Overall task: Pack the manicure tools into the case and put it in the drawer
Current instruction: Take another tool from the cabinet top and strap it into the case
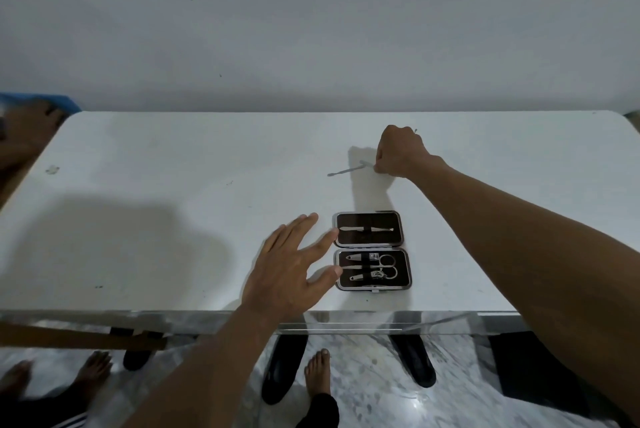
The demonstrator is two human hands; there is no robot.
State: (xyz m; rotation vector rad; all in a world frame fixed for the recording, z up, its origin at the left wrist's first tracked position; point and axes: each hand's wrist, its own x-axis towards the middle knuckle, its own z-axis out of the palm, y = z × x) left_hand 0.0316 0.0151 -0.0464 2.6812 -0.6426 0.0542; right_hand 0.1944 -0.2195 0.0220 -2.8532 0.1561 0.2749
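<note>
A small dark case (372, 250) lies open on the white table (173, 185) near its front edge. Its upper half holds a thin metal tool, its lower half clippers, scissors and a file under straps. My left hand (291, 272) hovers flat with fingers spread just left of the case, fingertips at its edge. Farther back, my right hand (401, 152) is closed on one end of a slim metal tool (348, 170), whose flat tip lies on the table to the left. A second thin metal tip (415, 131) pokes out above the fist.
The table's back edge meets a grey wall. Below the front edge are a marble floor, black sandals (282, 368) and bare feet (318, 372). Another person's feet (93, 368) and a wooden piece (79, 337) are at the lower left.
</note>
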